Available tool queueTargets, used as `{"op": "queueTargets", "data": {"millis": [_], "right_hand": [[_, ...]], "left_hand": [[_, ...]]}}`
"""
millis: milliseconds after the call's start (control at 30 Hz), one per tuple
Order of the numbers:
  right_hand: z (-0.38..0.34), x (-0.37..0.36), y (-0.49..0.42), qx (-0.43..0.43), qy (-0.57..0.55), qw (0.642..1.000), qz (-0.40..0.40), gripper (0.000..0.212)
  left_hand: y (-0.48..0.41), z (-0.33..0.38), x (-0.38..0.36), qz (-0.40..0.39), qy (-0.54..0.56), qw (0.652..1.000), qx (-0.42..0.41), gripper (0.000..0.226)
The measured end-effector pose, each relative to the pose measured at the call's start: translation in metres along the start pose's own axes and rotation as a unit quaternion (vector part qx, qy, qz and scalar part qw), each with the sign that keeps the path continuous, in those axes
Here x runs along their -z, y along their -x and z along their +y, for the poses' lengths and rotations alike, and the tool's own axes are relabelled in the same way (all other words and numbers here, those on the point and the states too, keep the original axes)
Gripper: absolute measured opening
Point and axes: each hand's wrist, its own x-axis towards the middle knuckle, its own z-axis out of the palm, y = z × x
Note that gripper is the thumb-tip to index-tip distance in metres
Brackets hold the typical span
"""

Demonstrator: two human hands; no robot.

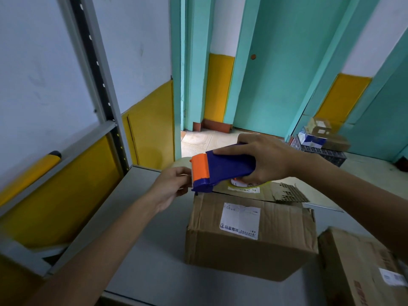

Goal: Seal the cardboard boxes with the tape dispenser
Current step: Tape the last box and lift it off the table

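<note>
White walls with a yellow lower band and teal door frames close in the room, and a grey worktop (141, 239) runs under both arms. The right hand (265, 160) is clamped round the blue body of the dispenser (223, 168), thumb along its top and fingers curled beneath, and holds it in the air. The dispenser's orange head juts out to the left of that hand, toward the left hand (172, 186). The left hand meets the toothed front edge of the head with its fingertips drawn together. Whether they pinch a tape end or only touch the edge, I cannot tell. Directly below the right hand lies a brown box (249, 246) on the worktop, a white label (240, 220) on its upper face. The dispenser hangs over the box's far left corner, just above the cardboard. Beneath the right wrist a torn flap (289, 192) of the box lies flat, its ragged corrugated edge showing. Under the right forearm, at the near right, a second box (357, 266) stands just beside the first. Well beyond the right hand, on the floor, a dark crate (320, 154) carries small cartons. To the left of the left hand a grey metal upright (97, 74) rises along the wall.
</note>
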Motion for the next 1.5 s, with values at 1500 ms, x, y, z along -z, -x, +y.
{"op": "queueTargets", "data": {"millis": [1500], "right_hand": [[0.018, -0.005, 0.028, -0.062, 0.0, 0.974, -0.219, 0.069]], "left_hand": [[-0.012, -0.039, 0.03, -0.041, -0.269, 0.962, 0.024, 0.012]]}}
